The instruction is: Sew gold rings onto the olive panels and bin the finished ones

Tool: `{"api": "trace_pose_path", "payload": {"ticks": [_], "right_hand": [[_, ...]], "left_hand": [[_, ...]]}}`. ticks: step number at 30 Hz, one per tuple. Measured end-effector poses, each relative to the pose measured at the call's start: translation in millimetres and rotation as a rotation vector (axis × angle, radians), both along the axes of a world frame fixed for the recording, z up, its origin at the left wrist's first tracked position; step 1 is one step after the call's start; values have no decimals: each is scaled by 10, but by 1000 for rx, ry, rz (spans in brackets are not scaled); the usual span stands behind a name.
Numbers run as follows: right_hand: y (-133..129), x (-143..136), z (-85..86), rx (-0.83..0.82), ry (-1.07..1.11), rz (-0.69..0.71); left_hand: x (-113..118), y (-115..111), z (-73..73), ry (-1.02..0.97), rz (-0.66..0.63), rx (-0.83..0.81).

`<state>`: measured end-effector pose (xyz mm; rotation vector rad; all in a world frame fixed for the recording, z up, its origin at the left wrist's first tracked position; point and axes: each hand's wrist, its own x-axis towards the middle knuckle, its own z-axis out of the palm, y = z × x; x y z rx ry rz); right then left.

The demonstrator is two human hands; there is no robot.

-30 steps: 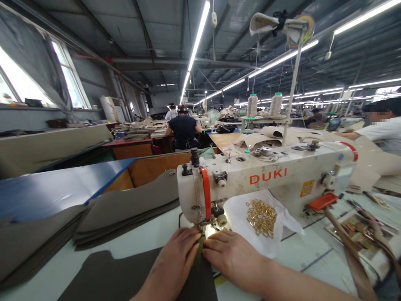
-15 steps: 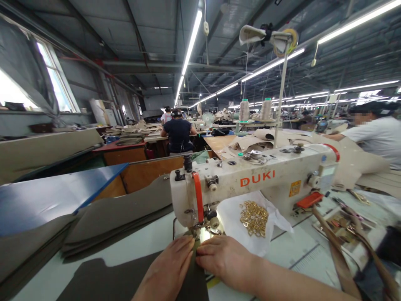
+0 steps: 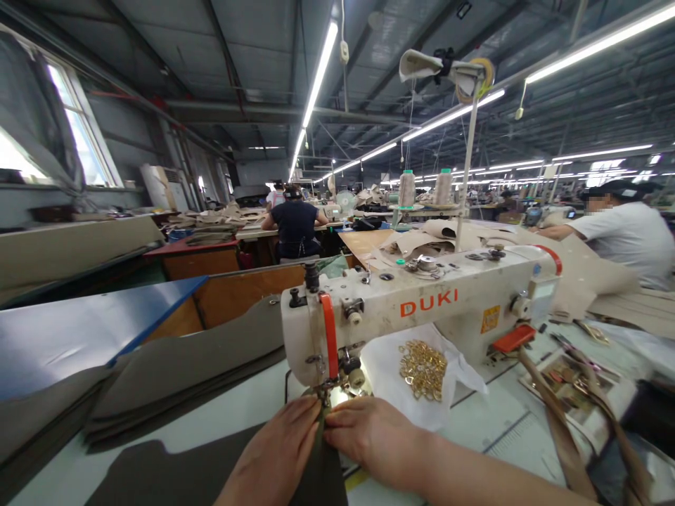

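Observation:
A dark olive-grey fabric panel (image 3: 184, 467) lies on the pale machine table, its right part under the needle area (image 3: 327, 390) of a white DUKI sewing machine (image 3: 380, 302). My left hand (image 3: 279, 444) bears on the panel just left of the needle, fingers pressed together and pointing at it. Close beside it, my right hand (image 3: 372, 437) has its fingers bunched on the panel's right edge. Both sets of fingertips are very near the presser foot, under the machine's lamp. The fingertips' undersides and the stitch line are hidden.
Gold metal rings (image 3: 423, 369) lie on white paper (image 3: 380, 351) right of the needle. A parts tray (image 3: 585, 400) with straps sits farther right. Stacked dark panels (image 3: 190, 369) lie left. Co-workers sit ahead (image 3: 298, 225) and at right (image 3: 627, 235).
The view has shifted slightly, so the machine sits a little farther left. Both hands stay by the needle on the panel; little else visibly differs.

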<state>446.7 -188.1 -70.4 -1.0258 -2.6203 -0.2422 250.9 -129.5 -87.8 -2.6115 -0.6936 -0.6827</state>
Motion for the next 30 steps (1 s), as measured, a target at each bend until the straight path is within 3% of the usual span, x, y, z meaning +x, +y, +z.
{"api": "trace_pose_path", "payload": {"ticks": [10,17,25,30], "right_hand": [[-38,10,81,-59,11,0],[-16,25,47,-69,53,14],[-185,-129,17,-6,3,135],[-234,-168,-20,17,2,159]], "left_hand": [[44,-57,93,-65,3,-67],[84,-99,144,-64,25,-117],[-179,-495,148,-132,113,-232],[-289,-631,185,-129,180,-251]]}}
